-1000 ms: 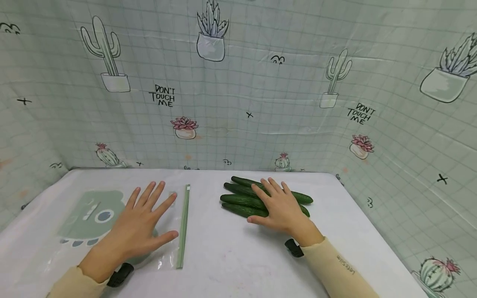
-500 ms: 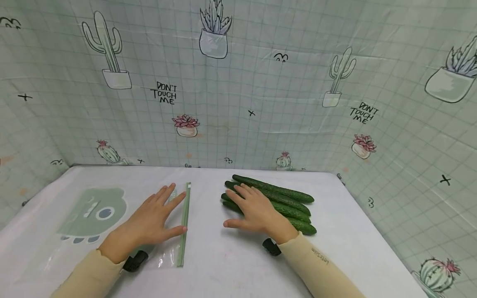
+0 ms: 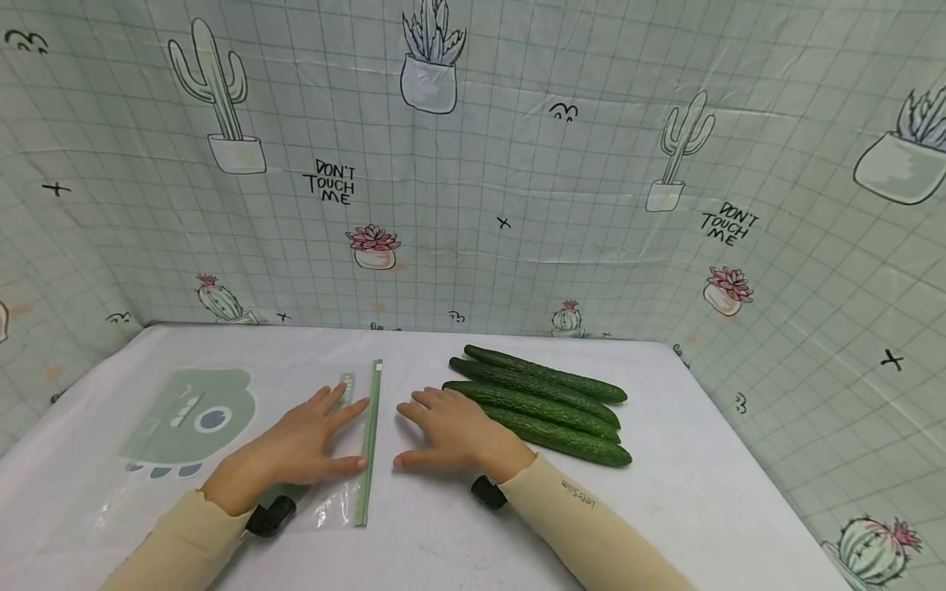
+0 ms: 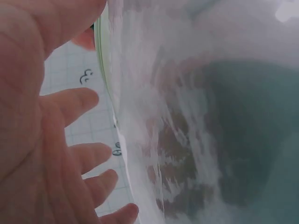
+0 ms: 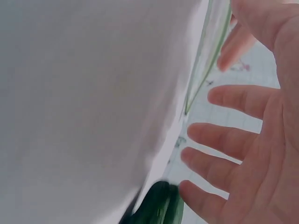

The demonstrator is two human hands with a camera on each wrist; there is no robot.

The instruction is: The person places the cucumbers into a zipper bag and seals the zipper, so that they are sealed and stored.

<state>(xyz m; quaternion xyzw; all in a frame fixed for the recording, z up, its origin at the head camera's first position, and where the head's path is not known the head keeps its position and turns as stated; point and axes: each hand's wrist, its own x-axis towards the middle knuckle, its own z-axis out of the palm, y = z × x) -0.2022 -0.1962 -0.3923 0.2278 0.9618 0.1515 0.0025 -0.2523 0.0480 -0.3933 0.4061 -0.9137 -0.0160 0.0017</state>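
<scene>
A clear zip bag [image 3: 210, 377] with a green monster print lies flat on the left of the white table, its green zip strip [image 3: 369, 443] facing right. My left hand [image 3: 306, 439] hovers over the bag, fingers spread, thumb tip at the strip in the head view. Just right of the strip, my right hand [image 3: 451, 431] is spread palm down and holds nothing. Several dark green cucumbers [image 3: 550, 410] lie side by side to its right; its wrist side overlaps their left ends. In the right wrist view, cucumber ends [image 5: 161, 200] show below the fingers.
The white table [image 3: 702, 492] ends at a back edge against a grid-patterned cloth [image 3: 473, 164] with cactus prints. The cloth also rises along both sides. A black wrist camera [image 3: 271, 515] sits under the left wrist, and another [image 3: 488, 492] under the right.
My right hand has moved left from above the cucumbers to beside the zip strip. My left hand has shifted right and lower over the bag. Bag and cucumbers stay put.
</scene>
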